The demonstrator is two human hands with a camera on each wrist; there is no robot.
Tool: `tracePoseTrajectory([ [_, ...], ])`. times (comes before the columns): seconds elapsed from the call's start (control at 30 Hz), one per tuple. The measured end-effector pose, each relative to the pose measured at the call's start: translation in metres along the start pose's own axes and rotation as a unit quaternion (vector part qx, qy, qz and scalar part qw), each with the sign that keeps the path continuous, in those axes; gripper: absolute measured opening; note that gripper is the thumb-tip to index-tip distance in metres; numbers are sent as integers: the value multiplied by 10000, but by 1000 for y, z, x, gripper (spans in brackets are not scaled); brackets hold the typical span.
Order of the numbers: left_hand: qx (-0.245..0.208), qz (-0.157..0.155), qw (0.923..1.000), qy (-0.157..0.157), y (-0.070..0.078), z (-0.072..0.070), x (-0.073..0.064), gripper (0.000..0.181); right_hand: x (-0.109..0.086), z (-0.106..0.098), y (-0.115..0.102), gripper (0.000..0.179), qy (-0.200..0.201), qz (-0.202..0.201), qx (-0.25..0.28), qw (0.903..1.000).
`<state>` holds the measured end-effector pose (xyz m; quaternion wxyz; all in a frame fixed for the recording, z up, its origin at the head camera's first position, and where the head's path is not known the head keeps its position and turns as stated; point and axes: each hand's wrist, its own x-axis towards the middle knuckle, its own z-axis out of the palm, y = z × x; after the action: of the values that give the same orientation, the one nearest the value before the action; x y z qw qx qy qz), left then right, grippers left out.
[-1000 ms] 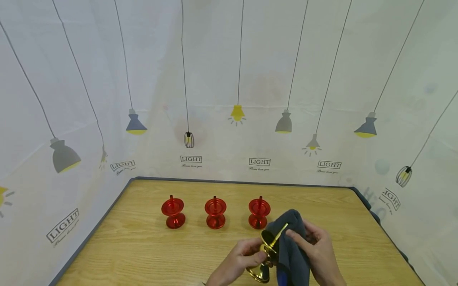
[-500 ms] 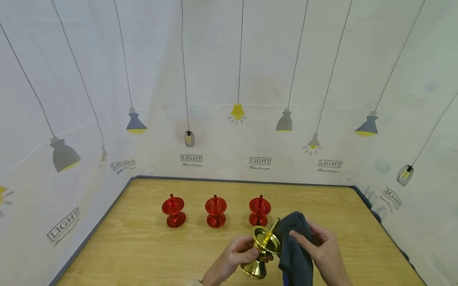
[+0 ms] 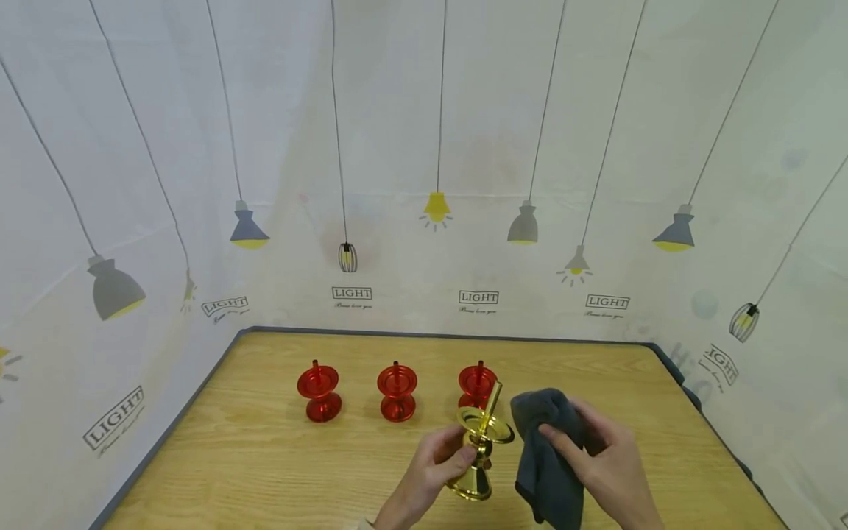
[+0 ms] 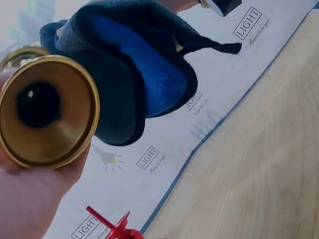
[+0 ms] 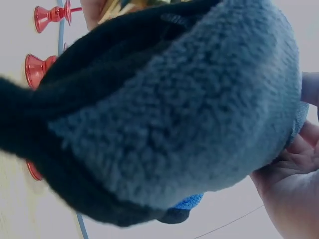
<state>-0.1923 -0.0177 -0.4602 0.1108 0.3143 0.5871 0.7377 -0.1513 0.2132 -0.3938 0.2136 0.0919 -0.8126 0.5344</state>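
Observation:
In the head view my left hand (image 3: 430, 471) grips a shiny gold candlestick (image 3: 478, 467) by its stem, nearly upright, its dish and spike pointing up and slightly right. The left wrist view looks into the hollow underside of its base (image 4: 50, 109). To its right, my right hand (image 3: 606, 456) holds a folded dark grey-blue cloth (image 3: 546, 456), thumb on the front. A narrow gap shows between cloth and candlestick in the head view. The cloth's blue inner side (image 4: 162, 82) shows in the left wrist view. It fills most of the right wrist view.
Three red candlesticks stand in a row at the back of the wooden table (image 3: 265, 456): left (image 3: 321, 390), middle (image 3: 397, 390) and right (image 3: 473, 383). The gold one partly overlaps the right one in the head view. A white curtain (image 3: 397, 110) printed with lamps surrounds the table.
The cloth has come away from the gold candlestick's dish and spike, the right hand moving slightly right. The left hand has turned the candlestick from a rightward tilt to nearly upright.

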Motion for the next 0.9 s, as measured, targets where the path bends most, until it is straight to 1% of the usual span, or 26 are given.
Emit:
tracePoseTrajectory([
  [0.1,84,-219,9994,257,1,3,2,49,1,1,-1,36,-4,-147,-58,9999],
  [0.13,118,-248,9990,340,1,4,2,50,1,1,-1,36,-12,-227,-51,9997],
  [0.27,363,-249,9967,678,1,7,4,45,1,3,-1,40,-123,-712,-7,9974],
  [0.37,606,-283,9931,958,1,9,5,39,1,4,0,44,-251,-1080,18,9938],
  [0.43,722,-309,9909,1098,0,11,5,36,1,5,1,45,-345,-1239,23,9917],
  [0.57,666,-374,9898,1206,-1,13,6,32,1,6,5,46,-469,-1433,-26,9886],
  [0.63,574,-383,9904,1199,-2,13,7,30,1,7,7,46,-505,-1521,-84,9870],
  [0.8,481,-270,9915,1174,-6,13,5,29,2,8,11,46,-537,-1717,-222,9834],
  [0.9,504,-199,9907,1245,-9,13,5,29,2,8,14,46,-554,-1921,-334,9792],
])
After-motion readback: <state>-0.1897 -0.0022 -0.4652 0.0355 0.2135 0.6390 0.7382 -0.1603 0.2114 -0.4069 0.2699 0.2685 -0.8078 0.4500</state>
